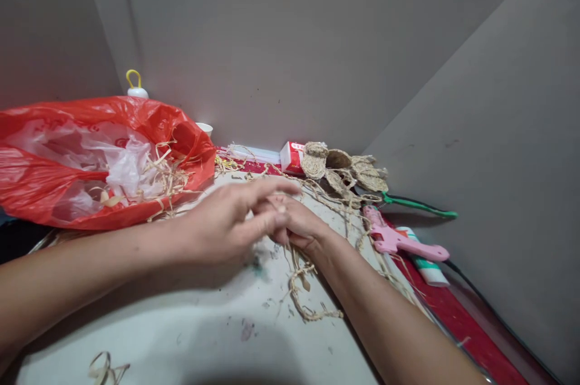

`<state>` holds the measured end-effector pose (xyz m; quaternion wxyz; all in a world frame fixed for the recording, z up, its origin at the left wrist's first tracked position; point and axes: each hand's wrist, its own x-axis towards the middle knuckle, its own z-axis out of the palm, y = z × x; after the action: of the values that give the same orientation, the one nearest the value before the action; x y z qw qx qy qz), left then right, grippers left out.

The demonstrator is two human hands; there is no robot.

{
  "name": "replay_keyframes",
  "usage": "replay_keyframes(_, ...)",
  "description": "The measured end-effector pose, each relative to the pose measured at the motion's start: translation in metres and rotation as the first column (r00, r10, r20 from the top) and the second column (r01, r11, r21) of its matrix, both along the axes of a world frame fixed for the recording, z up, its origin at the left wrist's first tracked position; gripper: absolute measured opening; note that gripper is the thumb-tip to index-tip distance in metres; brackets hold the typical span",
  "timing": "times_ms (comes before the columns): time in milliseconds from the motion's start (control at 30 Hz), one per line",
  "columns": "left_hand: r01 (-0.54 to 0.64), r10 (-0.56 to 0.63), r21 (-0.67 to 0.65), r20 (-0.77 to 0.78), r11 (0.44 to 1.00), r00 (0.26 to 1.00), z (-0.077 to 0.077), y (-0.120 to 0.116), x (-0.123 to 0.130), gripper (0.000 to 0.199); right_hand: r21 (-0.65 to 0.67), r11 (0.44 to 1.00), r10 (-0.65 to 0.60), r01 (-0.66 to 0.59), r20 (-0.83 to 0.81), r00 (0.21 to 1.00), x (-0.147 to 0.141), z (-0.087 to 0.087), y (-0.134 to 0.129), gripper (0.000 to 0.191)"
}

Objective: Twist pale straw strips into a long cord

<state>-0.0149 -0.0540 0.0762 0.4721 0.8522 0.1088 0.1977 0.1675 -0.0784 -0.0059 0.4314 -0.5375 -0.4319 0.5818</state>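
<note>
My left hand (pixel 226 219) reaches in from the left over the white board. Its index finger and thumb are stretched out and apart, and their tips overlap my right hand. My right hand (pixel 296 219) comes from the lower right with its fingers curled in. From beneath it hangs a thin twisted straw cord (pixel 296 291), which curves across the board. The spot where the fingers of both hands meet is partly hidden, and my left hand is slightly blurred. More straw cord (pixel 328 200) runs behind my right hand towards several coiled straw pieces (pixel 338 170).
A red plastic bag (pixel 90 113) with loose straw and white plastic stands at left. A red and white box (pixel 291 158) sits at the back. On the right are a pink tool (pixel 410 246), a white and green tube (pixel 428 267) and a green-handled item (pixel 421 205). Grey walls enclose the board.
</note>
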Motion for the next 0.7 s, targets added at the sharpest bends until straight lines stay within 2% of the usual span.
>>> replay_keyframes(100, -0.152, 0.142, 0.12, 0.087, 0.981, 0.986, 0.008, 0.019, -0.003, 0.036, -0.016, 0.999, 0.028, -0.03, -0.1, 0.995, 0.001, -0.002, 0.001, 0.034)
replay_keyframes(233, -0.222, 0.211, 0.163, 0.082, 0.961, 0.974, 0.003, 0.038, -0.001, 0.015, -0.039, 0.998, 0.042, -0.049, -0.177, 0.983, 0.004, -0.005, 0.003, 0.036)
replay_keyframes(300, -0.226, 0.223, 0.067, 0.055, 0.972, 0.973, -0.003, 0.045, 0.002, 0.004, -0.047, 0.998, 0.042, -0.052, -0.198, 0.979, 0.005, -0.006, 0.004, 0.036)
replay_keyframes(367, -0.231, 0.234, -0.085, 0.023, 0.969, 0.972, -0.009, 0.051, 0.005, 0.006, -0.052, 0.998, 0.034, -0.046, -0.211, 0.977, 0.005, -0.007, 0.004, 0.036)
replay_keyframes(433, -0.263, 0.266, -0.184, -0.005, 0.947, 0.964, -0.015, 0.055, 0.008, 0.007, -0.052, 0.998, 0.026, -0.039, -0.222, 0.975, 0.004, -0.006, 0.005, 0.036)
replay_keyframes(567, -0.351, 0.352, -0.263, -0.047, 0.899, 0.935, -0.033, 0.057, 0.013, 0.008, -0.052, 0.998, 0.014, -0.028, -0.242, 0.97, 0.003, -0.007, 0.005, 0.036)
replay_keyframes(700, -0.371, 0.355, -0.335, -0.111, 0.866, 0.928, -0.056, 0.052, 0.018, 0.014, -0.053, 0.998, 0.004, -0.018, -0.256, 0.967, 0.002, -0.007, 0.005, 0.035)
